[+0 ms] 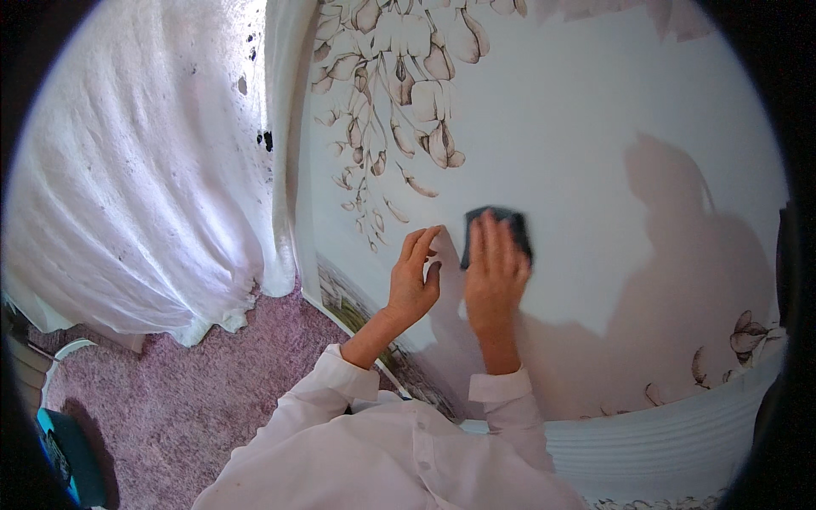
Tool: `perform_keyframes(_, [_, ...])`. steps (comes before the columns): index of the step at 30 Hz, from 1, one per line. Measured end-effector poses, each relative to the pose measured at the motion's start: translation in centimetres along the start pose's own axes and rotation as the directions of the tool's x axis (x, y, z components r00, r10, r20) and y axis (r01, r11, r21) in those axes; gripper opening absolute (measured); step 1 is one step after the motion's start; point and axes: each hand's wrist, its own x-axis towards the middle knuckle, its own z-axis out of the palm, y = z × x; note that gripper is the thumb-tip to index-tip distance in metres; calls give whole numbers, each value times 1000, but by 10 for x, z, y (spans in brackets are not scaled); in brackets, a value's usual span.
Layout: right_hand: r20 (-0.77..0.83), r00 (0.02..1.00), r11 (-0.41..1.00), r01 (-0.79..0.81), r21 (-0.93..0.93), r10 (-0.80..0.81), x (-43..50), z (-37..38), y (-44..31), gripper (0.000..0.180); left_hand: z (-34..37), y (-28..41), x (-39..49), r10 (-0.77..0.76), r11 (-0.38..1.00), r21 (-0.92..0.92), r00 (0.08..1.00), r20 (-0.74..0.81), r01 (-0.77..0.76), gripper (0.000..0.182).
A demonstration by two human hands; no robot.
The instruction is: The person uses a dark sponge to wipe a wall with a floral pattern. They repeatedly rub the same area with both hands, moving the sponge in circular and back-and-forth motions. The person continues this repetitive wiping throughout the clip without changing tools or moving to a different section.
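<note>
A wall covering [574, 159] printed with brown-outlined hanging blossoms fills the view before me. My right hand [494, 280] lies flat over a dark cloth or pad [468, 239], pressing it to the pale surface; hand and pad are slightly blurred. To its left, my left hand [414, 280] is raised near the surface, fingers curled and thumb apart, with nothing seen in it. Whether its fingertips touch the wall covering, I cannot tell.
A sheer white curtain [159, 159] with dark holes or spots hangs at the left. Below it lies a pinkish-purple carpet [210, 408]. A teal and dark box-like object [80, 452] stands at the lower left. Ribbed white trim [637, 452] runs along the lower right.
</note>
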Motion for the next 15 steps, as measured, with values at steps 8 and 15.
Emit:
perform_keyframes(8, [111, 988, 990, 94, 107, -106, -24, 39, -16, 54, -4, -6, 1, 6, 1000, 2, 1000, 8, -6, 60])
perform_keyframes(15, [-34, 995, 992, 92, 89, -89, 32, 28, -21, 50, -23, -15, 10, 12, 999, -32, 1000, -19, -12, 56])
